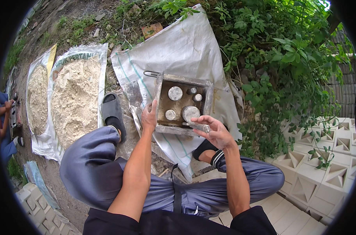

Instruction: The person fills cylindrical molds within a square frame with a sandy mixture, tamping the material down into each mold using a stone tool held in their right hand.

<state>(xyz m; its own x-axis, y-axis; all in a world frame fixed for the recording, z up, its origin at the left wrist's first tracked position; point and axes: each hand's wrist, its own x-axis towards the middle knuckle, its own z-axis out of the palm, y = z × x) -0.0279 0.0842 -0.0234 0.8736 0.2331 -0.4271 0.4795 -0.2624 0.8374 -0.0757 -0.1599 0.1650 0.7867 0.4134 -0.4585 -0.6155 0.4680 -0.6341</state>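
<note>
In front of me a square, dusty box mould [210,93] lies on a white woven sack sheet [174,47]. Inside it stand several round, cement-caked cylinders of different sizes, among them a wide one [175,93] at the far left and another wide one [191,113] at the near right. My left hand [148,116] grips the box's left wall, its fingers partly hidden along the side. Over the near right corner, my right hand [216,134] pinches a small grey cylinder [199,127] lying sideways between thumb and fingers.
Two opened sacks of pale powder, a large one [77,98] and a narrower one [38,98], lie to the left. Cream blocks [322,164] with triangular recesses are stacked at right. Leafy plants [272,58] crowd the far right. Another person [5,117] is at the left edge.
</note>
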